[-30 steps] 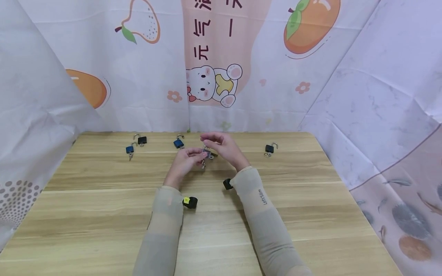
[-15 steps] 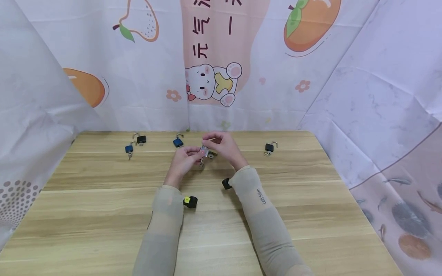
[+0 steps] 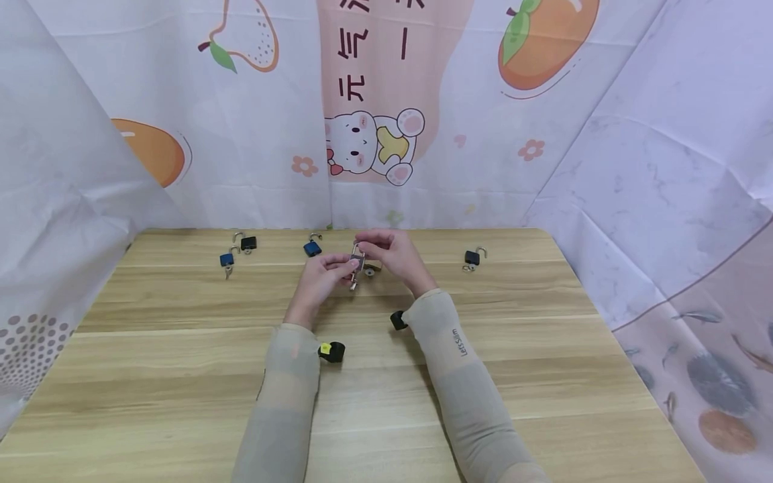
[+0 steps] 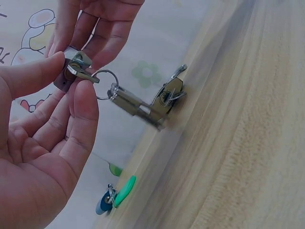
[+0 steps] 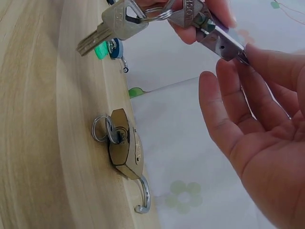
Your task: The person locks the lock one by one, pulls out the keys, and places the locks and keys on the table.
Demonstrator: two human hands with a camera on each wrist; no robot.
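Observation:
Above the far middle of the table [image 3: 181, 349], both hands hold a small silver padlock [image 3: 356, 257]. My left hand [image 3: 343, 267] pinches the key [image 4: 82, 74] that sits in the lock's underside. A ring [image 4: 106, 85] with a spare key [image 4: 128, 102] hangs from it. My right hand [image 3: 367, 245] grips the silver padlock [image 5: 224, 40] from the far side, thumb against its body. In the left wrist view the right hand's fingers [image 4: 95, 28] reach down onto the silver padlock [image 4: 64, 76].
A brass padlock [image 3: 371, 267] lies open on the table just under the hands, with a key in it [image 5: 125, 148]. Blue padlocks [image 3: 312, 248] [image 3: 227, 259] and black ones [image 3: 248, 243] [image 3: 472, 257] lie along the far edge. Fabric walls stand on three sides.
Both hands have shifted slightly away from me and closed in on the silver padlock, which now stands more upright between them. Nothing on the table has moved.

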